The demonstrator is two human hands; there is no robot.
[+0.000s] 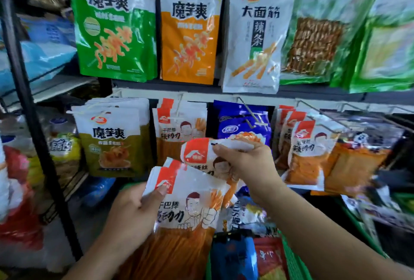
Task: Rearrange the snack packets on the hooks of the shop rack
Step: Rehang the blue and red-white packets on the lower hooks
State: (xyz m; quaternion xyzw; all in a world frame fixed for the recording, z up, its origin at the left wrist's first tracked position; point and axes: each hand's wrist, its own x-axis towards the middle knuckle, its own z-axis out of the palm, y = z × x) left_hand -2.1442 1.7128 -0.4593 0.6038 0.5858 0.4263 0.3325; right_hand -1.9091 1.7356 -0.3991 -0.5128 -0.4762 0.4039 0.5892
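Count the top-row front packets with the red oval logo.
3: green packet at left, orange packet in the middle, white packet right of it. More may hang hidden behind each; the blurred packets further right are unclear.

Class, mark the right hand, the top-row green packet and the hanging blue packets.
Right hand (244,163), head view, back of the hand.
Green packet (114,31), head view, printed front.
Blue packets (230,118), head view, front packet's upper face.
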